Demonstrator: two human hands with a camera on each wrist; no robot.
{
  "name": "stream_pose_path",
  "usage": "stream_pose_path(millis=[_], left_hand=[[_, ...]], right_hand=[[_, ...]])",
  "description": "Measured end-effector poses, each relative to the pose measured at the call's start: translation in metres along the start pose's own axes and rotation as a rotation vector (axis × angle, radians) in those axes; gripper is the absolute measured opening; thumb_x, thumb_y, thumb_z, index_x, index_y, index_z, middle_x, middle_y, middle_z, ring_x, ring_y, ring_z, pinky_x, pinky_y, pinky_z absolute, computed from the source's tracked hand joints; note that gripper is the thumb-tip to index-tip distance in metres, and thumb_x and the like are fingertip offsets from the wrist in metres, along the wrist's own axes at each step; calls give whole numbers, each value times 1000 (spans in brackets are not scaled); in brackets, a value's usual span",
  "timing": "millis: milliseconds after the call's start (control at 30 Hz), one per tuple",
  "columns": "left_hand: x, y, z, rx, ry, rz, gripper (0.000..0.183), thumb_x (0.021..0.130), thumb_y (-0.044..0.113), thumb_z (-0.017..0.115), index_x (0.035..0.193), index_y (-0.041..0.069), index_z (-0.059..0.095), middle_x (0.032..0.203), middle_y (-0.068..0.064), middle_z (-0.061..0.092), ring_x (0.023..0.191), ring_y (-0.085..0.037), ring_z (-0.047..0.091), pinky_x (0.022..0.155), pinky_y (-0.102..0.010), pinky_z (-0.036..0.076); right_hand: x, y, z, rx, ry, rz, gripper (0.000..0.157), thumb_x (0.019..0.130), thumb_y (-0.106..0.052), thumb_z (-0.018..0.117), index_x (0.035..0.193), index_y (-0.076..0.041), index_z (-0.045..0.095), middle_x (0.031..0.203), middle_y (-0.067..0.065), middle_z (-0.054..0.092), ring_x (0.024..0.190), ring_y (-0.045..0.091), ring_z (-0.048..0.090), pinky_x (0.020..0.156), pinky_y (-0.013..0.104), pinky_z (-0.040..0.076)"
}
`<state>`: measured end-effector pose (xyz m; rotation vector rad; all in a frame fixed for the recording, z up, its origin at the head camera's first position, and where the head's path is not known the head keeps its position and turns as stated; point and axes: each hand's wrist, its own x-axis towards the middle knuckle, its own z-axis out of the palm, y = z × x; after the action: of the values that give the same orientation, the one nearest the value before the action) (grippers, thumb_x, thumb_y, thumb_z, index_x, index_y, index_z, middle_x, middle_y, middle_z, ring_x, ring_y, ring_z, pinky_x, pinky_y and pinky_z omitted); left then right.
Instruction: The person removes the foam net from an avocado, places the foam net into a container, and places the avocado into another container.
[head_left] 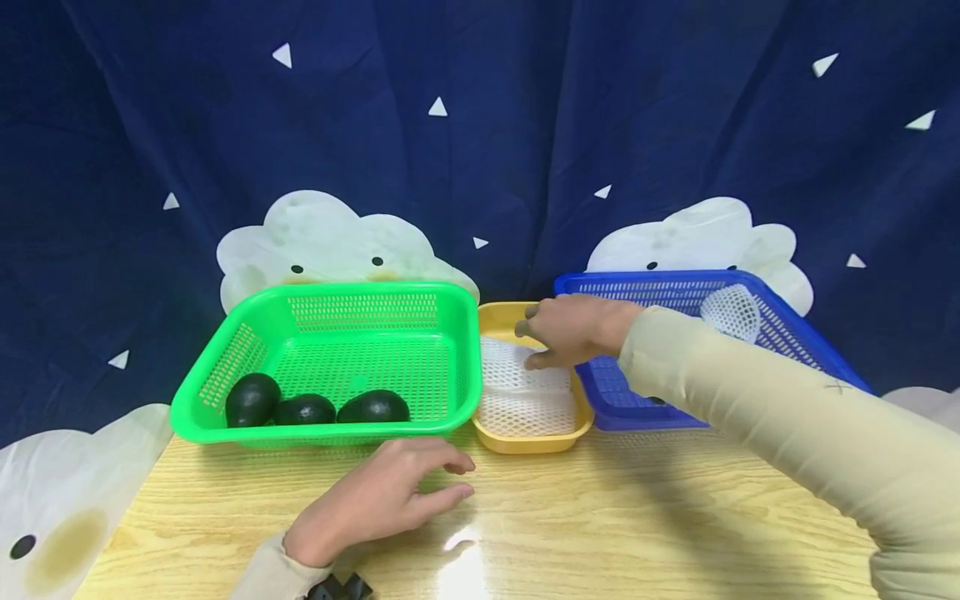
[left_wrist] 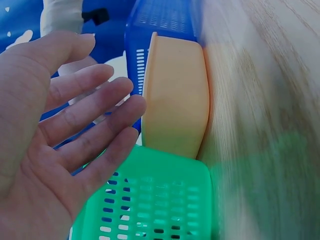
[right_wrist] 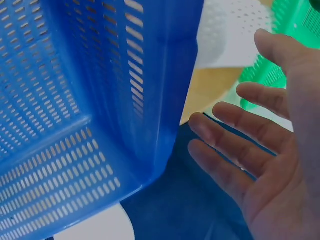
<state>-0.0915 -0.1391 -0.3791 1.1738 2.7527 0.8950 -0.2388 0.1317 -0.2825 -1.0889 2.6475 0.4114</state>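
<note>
My right hand (head_left: 566, 329) hovers over a small yellow tray (head_left: 531, 445), fingers loosely bent and holding nothing. White foam net sleeves (head_left: 525, 412) lie flat in that tray, right below the fingers. In the right wrist view the same hand (right_wrist: 250, 145) has its fingers spread beside the blue basket. My left hand (head_left: 382, 496) is held over the wooden table, before the green basket (head_left: 322, 435); the left wrist view shows its palm bare and fingers relaxed. Dark avocados (head_left: 373, 407) sit along the near side of the green basket.
To the right of the yellow tray stands a blue basket (head_left: 645, 419) with a white foam net (head_left: 731, 312) at its back right; my right forearm covers part of it. The three containers stand side by side on the table (head_left: 555, 517), before a dark blue curtain (head_left: 510, 150).
</note>
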Motion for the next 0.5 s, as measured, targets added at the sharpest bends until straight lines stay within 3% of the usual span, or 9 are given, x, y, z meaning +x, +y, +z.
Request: stream_pose_path(millis=[200,500], left_hand=[[0,-1,2,9,18,15,24,103,34,65,116,17,75,111,7,78,106,-3,70,94,-28,60],[0,-2,2,13,26,10,29,104,40,61,116,18,75,111,9,77,106,-3,71,93,-29,60]], right_hand=[[-16,16,-4,31,74,34,53,97,-46,69,138,-12,65,129,11,70,113,33,70,102,52,57],[-42,44,-6,44,175,52,44,98,-38,70,130,-8,69,131,13,72,115,34,72,103,53,57]])
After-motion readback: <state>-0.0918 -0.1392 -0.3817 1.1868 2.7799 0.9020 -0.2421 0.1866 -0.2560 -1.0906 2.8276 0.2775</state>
